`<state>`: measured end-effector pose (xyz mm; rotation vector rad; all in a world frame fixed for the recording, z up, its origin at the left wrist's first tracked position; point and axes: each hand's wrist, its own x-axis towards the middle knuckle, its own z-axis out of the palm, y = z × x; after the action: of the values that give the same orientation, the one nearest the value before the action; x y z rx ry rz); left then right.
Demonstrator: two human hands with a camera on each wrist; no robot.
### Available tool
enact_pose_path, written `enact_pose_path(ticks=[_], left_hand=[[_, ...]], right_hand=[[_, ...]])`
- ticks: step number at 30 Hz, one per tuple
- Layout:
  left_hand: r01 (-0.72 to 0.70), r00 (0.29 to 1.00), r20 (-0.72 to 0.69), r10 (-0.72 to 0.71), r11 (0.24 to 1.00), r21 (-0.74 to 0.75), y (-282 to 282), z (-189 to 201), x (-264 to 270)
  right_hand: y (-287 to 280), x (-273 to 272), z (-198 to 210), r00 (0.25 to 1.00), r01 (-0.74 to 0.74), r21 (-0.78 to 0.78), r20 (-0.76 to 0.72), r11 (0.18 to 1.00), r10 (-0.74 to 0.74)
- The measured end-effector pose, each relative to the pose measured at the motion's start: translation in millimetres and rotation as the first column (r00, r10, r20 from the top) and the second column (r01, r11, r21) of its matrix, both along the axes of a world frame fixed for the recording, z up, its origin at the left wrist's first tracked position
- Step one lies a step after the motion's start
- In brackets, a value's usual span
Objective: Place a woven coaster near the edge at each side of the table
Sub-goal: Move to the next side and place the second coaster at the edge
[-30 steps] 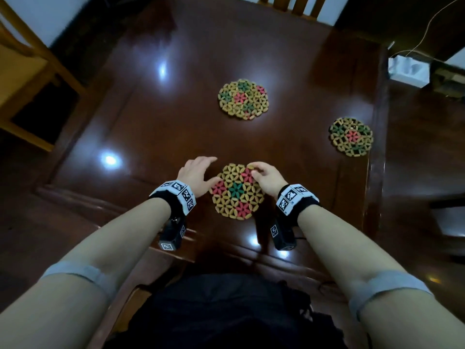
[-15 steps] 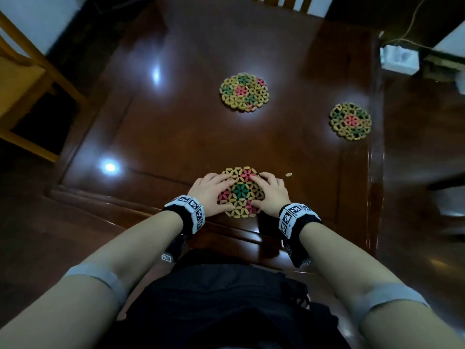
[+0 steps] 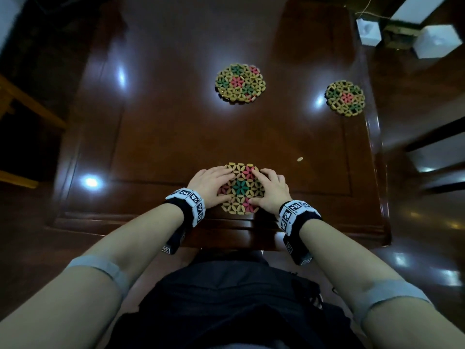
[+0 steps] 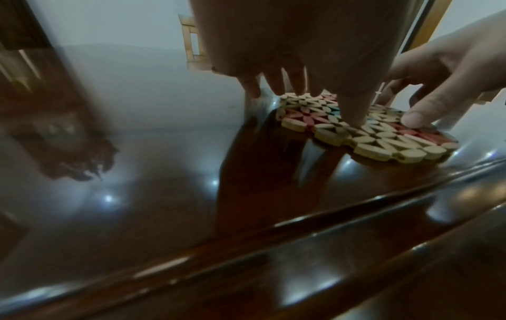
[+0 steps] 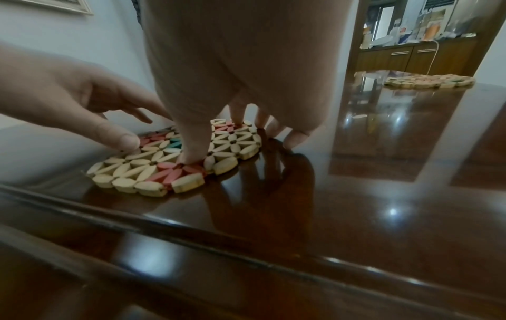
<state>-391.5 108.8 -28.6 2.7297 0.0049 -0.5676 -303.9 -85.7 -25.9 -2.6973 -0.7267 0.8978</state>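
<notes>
Near coaster [image 3: 241, 188] at front edge, second coaster [image 3: 240, 83] behind, third coaster [image 3: 345, 98] right

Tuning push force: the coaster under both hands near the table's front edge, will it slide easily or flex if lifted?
The near coaster lies flat on the glossy table, so it probably slides easily under the left hand and right hand. It looks made of linked bead-like pieces with gaps, so likely light, and may sag somewhat when lifted by one edge.

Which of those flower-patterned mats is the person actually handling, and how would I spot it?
Start at the dark, glossy wooden table and find the edge nearest the person's body. The near coaster lies flat just inside that edge, with the left hand and right hand pressing on it from either side. Unlike the centre coaster and right-edge coaster, whose middle flower is pink, its middle flower is green.
</notes>
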Motion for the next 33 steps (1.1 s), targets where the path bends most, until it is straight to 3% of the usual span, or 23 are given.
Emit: enact_pose_path(ticks=[10, 29, 33], left_hand=[[-0.019, 1.000, -0.011, 0.019, 1.000, -0.009, 15, -1, -23], [-0.026, 0.999, 0.024, 0.026, 1.000, -0.007, 18, -3, -22], [-0.080, 0.997, 0.003, 0.080, 0.994, -0.077, 17, -2, -19]], right_hand=[[10, -20, 5, 0.991, -0.124, -0.023, 0.047, 0.992, 0.125], [13, -28, 4, 0.986, -0.148, -0.057, 0.070, 0.987, 0.151], [13, -26, 6, 0.987, -0.150, -0.057, 0.052, 0.987, 0.153]])
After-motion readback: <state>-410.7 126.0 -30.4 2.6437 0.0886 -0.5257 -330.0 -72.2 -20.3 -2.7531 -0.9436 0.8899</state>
